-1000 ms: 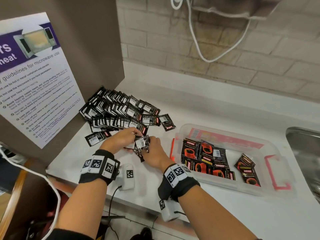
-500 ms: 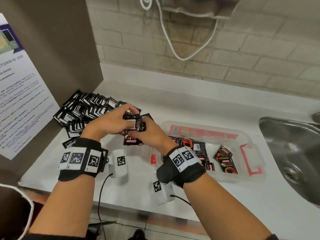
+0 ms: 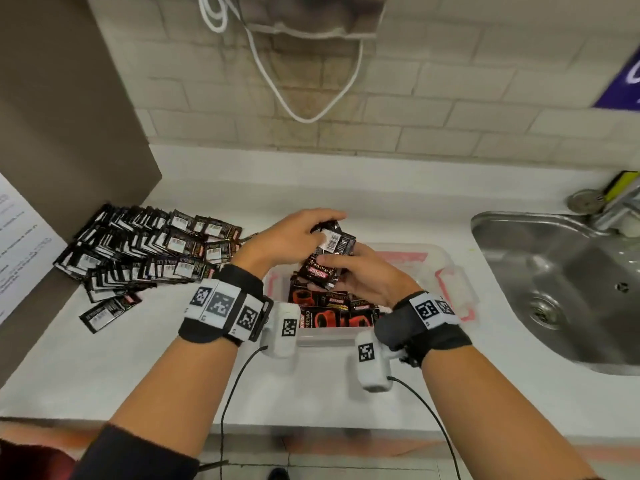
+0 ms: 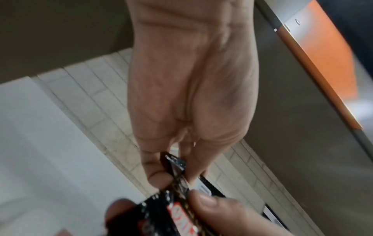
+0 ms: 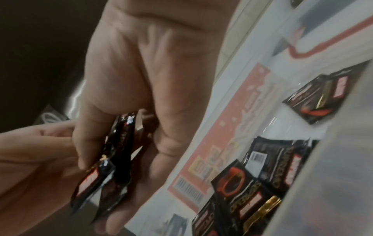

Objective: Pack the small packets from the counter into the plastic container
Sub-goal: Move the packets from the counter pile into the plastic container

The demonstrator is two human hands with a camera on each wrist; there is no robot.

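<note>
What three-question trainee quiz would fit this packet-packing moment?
1. True or false: both hands grip the bunch of packets above the plastic container.
2. Where does the large pile of packets still to be packed lie? A) in the sink B) on the counter left of the container C) on the floor
3. Fill in: the container already holds some ____.

Key:
1. True: the left hand holds the bunch from above, the right hand from below.
2. B
3. packets; several lie on its floor, seen from the right wrist.
</note>
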